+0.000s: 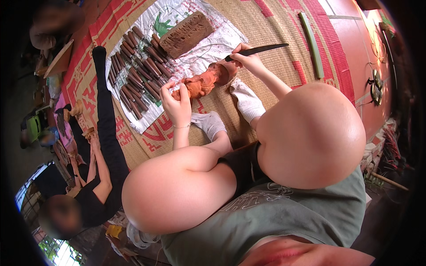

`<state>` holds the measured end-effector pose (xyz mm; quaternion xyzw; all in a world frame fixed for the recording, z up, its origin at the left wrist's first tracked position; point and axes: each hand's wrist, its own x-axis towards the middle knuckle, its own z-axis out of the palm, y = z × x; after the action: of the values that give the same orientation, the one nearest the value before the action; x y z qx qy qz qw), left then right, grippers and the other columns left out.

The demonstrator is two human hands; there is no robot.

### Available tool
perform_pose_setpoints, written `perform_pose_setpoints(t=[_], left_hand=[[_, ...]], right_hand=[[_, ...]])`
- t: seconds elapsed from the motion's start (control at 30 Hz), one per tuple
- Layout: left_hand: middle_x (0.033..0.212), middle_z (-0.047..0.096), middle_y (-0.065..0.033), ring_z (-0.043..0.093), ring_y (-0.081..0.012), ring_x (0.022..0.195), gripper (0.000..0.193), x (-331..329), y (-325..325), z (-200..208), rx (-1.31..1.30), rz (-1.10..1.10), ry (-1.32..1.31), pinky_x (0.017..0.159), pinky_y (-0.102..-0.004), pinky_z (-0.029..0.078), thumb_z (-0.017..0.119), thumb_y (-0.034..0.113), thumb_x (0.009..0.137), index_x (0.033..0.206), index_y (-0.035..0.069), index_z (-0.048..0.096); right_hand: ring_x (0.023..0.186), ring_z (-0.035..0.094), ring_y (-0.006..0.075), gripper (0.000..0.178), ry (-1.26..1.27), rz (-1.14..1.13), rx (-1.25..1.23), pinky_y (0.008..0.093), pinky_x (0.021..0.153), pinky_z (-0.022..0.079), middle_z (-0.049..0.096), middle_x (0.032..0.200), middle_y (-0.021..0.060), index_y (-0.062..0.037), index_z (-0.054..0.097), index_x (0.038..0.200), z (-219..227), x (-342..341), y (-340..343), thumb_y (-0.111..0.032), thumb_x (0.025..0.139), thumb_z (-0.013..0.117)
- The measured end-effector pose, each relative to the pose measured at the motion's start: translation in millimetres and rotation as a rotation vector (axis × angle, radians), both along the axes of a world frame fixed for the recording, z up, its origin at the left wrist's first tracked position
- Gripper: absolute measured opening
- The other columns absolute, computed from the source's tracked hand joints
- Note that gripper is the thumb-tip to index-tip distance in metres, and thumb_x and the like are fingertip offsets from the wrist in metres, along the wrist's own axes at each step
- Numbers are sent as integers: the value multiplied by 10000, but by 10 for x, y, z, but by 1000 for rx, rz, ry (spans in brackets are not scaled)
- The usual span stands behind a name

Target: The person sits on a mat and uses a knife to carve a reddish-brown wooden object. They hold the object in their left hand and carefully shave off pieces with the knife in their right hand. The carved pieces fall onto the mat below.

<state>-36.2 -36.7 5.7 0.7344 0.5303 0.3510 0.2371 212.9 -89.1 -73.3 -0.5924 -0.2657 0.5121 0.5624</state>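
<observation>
My left hand point(178, 106) is closed around one end of a reddish-brown carved figurine point(199, 85), which lies tilted above the mat between my feet. The figurine's round, darker base point(228, 72) points toward my right hand point(248, 60). Pinched in my right fingers is a long, thin black tool point(262, 49), shaped like a blade, its tapered tip pointing right. Its other end sits at the base's edge; whether they touch I cannot tell. My white-socked feet point(248, 103) are just below the figurine.
Several wooden-handled carving tools point(137, 71) lie on a white plastic sheet point(153, 116), beside a brown block point(186, 34) with a marked surface. A green strip point(312, 44) rests on the woven mat point(284, 26). At left, another person in black point(106, 177) sits with outstretched legs, holding something small.
</observation>
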Motion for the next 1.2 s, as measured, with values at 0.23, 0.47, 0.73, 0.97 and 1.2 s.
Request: perform_pose_setpoints(t=[0.23, 0.47, 0.73, 0.97, 1.2], left_hand=[[742, 584, -95, 565, -195, 702, 171, -87, 29, -91, -105, 45, 15, 662, -309, 441, 576, 144, 795, 859, -10, 535], [649, 557, -39, 545, -98, 439, 180, -234, 105, -173, -459, 115, -121, 348, -197, 387, 527, 185, 852, 781, 21, 503], [652, 571, -82, 556, -147, 421, 244, -532, 232, -458, -777, 279, -308, 299, -197, 347, 510, 251, 841, 792, 12, 503], [640, 550, -70, 534, -150, 413, 220, -769, 228, -808, -971, 403, -492, 295, -198, 342, 506, 232, 822, 828, 11, 512], [645, 525, -55, 506, -136, 441, 159, -854, 176, -960, -1014, 482, -594, 342, -207, 367, 522, 176, 802, 782, 18, 512]], right_hand=[[537, 505, 54, 79, 39, -2, -34, 187, 470, 397, 577, 688, 28, -43, 525, 781, -150, 13, -56, -70, 779, 599], [527, 512, 72, 74, 32, -30, -23, 192, 461, 393, 572, 671, 37, -36, 501, 789, -225, 88, -101, -60, 794, 570], [536, 524, 76, 74, 32, -24, -55, 198, 466, 393, 567, 658, 28, -53, 500, 793, -291, 115, -186, -75, 805, 569], [539, 524, 73, 85, 58, -16, -77, 197, 477, 396, 570, 672, 25, -64, 502, 799, -313, 119, -173, -91, 807, 582], [538, 517, 69, 103, 77, 17, -90, 197, 472, 390, 550, 659, 10, -71, 495, 795, -291, 64, -173, -94, 798, 595]])
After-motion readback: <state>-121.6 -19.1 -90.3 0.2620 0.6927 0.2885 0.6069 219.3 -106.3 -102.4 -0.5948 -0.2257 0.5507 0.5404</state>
